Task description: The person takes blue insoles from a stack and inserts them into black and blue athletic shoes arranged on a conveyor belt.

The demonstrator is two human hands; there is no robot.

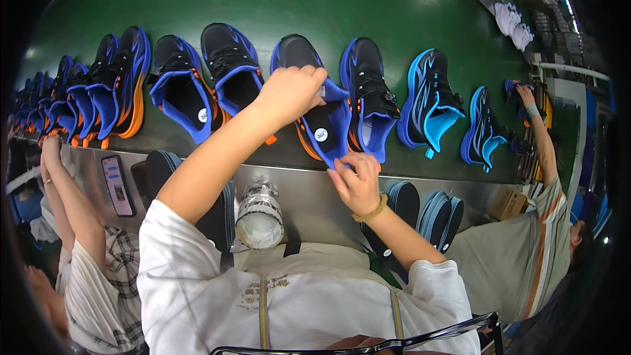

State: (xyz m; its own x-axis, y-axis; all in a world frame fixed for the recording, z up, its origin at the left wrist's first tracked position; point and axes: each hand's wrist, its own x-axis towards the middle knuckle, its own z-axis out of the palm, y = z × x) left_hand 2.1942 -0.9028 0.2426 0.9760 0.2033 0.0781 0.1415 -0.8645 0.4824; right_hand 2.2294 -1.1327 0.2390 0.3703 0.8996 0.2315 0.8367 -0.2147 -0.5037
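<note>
In front of me lies a black and blue-purple sneaker [338, 123] with an orange sole, its toe pointing away. My left hand [292, 95] is closed on its upper around the tongue and opening, covering the lacing; a small greyish bit shows at the fingertips. With thumb and fingers, my right hand [358, 181] pinches the heel collar at the near end. Inside the shoe, a round white sticker [321, 135] lies on the insole. Another black and blue sneaker [365, 79] stands just to the right, close beside it.
A row of sneakers [176, 85] runs along the green belt [289, 0]; two at right have light-blue linings. On the metal ledge [309, 204] are stacked insoles [437, 217], a tape-wrapped cup [259, 217] and a phone [118, 185]. Co-workers' arms [540, 135] reach in at both sides.
</note>
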